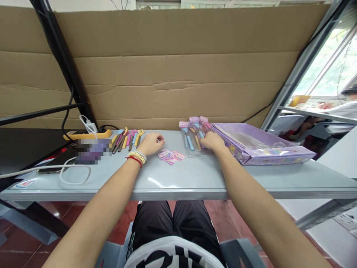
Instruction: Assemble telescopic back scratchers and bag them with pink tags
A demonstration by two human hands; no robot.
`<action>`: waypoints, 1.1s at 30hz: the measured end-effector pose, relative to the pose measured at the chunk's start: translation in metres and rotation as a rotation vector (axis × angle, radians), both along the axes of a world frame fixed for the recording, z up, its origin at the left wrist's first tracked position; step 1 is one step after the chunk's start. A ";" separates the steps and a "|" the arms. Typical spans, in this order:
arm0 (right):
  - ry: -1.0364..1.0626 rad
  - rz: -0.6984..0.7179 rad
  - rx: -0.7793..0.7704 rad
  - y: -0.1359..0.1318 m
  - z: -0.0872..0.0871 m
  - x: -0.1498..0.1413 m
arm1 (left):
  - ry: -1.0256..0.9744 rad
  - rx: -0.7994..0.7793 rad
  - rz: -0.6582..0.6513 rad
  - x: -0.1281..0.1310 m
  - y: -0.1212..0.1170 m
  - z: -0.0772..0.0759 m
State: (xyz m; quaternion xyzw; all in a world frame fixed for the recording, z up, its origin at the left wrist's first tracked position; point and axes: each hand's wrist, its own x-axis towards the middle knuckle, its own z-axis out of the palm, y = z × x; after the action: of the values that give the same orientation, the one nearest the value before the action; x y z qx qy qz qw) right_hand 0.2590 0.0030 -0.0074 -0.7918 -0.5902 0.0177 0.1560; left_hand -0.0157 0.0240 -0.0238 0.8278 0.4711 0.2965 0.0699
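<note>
The left hand is loosely curled on the table, between colourful forks and small pink cards; whether its fingertips meet, I cannot tell. The right hand touches the bagged forks, its grip unclear. Just beside it, an open purple box holds clear plastic

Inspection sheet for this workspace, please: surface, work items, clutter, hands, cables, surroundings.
Surface: grey tabletop, glossy, glare near front edge.
Work items: loose coloured utensils left; pink cards centre; bagged utensils beside purple box.
Clutter: yellow-cased item, far left.
Hands: left hand beside cards; right hand at bagged utensils, grip unclear.
Cables: white cable crosses tabletop's left; black cable behind box.
Surroundings: cardboard panel behind; person far right.
</note>
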 end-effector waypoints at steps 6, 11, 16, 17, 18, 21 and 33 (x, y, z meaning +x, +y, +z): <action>-0.035 -0.004 -0.063 -0.003 0.000 -0.006 | 0.015 -0.039 -0.037 0.000 0.001 0.000; -0.088 0.072 -0.031 -0.002 -0.003 -0.008 | 0.007 -0.060 -0.043 0.001 -0.001 0.001; -0.052 0.100 -0.017 0.002 -0.006 -0.011 | 0.046 -0.069 -0.046 0.002 -0.003 0.002; -0.032 0.111 -0.006 0.002 -0.006 -0.012 | 0.047 -0.070 -0.049 0.002 -0.003 0.002; -0.014 0.127 0.005 0.003 -0.006 -0.013 | 0.045 -0.070 -0.053 0.002 -0.003 0.002; -0.008 0.193 0.005 0.003 -0.007 -0.016 | 0.036 -0.072 -0.064 0.002 -0.004 0.003; -0.132 0.223 0.040 0.006 -0.015 -0.014 | 0.046 -0.106 -0.064 0.002 0.000 -0.001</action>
State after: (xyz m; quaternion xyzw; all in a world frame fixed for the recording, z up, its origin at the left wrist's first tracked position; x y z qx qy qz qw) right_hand 0.2449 0.0093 -0.0228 -0.7175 -0.6838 -0.0289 0.1295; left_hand -0.0141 0.0236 -0.0245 0.8443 0.4607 0.2496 0.1125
